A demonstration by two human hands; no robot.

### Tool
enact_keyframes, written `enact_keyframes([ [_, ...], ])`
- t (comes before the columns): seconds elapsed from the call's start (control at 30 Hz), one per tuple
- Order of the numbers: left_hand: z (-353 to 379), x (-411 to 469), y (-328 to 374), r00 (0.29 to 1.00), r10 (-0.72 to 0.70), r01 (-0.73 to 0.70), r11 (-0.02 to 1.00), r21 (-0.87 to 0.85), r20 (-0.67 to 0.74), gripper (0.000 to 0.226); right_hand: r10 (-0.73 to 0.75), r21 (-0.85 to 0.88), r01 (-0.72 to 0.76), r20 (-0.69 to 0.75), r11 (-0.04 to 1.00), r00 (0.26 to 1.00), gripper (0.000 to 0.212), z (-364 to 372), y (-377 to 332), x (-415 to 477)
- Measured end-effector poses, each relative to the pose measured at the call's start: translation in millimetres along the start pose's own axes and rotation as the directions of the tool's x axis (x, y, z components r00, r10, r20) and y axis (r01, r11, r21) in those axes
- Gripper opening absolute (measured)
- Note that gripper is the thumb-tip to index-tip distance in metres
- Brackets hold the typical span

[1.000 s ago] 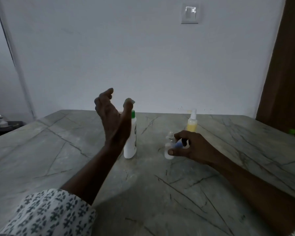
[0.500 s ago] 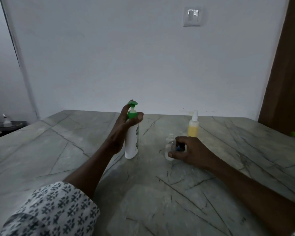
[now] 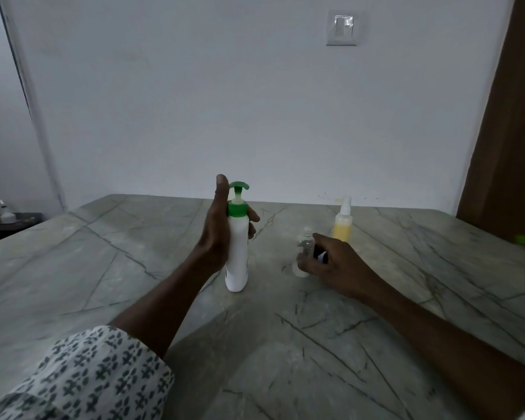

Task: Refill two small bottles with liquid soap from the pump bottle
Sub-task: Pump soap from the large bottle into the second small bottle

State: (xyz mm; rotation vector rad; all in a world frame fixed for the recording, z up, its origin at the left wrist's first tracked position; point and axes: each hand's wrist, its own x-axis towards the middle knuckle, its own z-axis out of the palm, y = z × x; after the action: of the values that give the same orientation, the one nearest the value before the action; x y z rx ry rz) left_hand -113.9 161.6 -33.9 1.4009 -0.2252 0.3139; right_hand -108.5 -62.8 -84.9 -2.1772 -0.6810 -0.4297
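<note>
Marble table (image 3: pixel 103 283): left hand (image 3: pixel 214 237) round pump bottle (image 3: pixel 238 253), right hand (image 3: pixel 337 265) round clear bottle (image 3: pixel 305 245)

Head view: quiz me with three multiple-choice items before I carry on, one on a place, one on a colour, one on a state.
1. Where does the small spray bottle of yellow liquid stand relative to the small clear plastic bottle?
A. Nearer the person
B. Farther back and to the right
C. Lying on top of it

2. What colour is the pump head on the tall white plastic pump bottle?
A. Green
B. Red
C. Black

3. How is the small clear plastic bottle placed?
A. Lying on its side
B. Upright, held by the right hand
C. Upside down

Key:
1 B: it shows behind and right of the clear one.
2 A: head and collar are both green.
3 B: its neck points up in that hand's grip.
</note>
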Motion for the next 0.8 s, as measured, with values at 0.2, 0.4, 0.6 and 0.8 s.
enact_keyframes([
  [0.2,8.7,0.2,-0.1,1.000,0.026,-0.026,0.999,0.024,0.004,0.057,-0.084,0.183,0.116,-0.173,0.976,0.981,0.030,-5.3,-47.6,5.1],
  [0.4,-0.2,-1.1,-10.4,0.978,0.061,-0.077,0.994,0.075,0.199,0.055,0.029,0.408,0.082,-0.260,0.909,0.965,0.039,3.5,-82.0,27.8],
  [0.6,-8.1,1.4,-11.7,0.963,-0.005,-0.040,0.986,0.163,0.269,0.047,0.060,0.493,0.087,-0.274,0.865,0.960,0.038,10.2,-102.3,51.2],
  [0.8,-9.3,-1.9,-8.1,0.920,-0.043,-0.018,0.988,0.151,0.389,0.040,0.119,0.464,0.047,-0.321,0.884,0.939,0.030,31.6,-102.0,63.5],
])
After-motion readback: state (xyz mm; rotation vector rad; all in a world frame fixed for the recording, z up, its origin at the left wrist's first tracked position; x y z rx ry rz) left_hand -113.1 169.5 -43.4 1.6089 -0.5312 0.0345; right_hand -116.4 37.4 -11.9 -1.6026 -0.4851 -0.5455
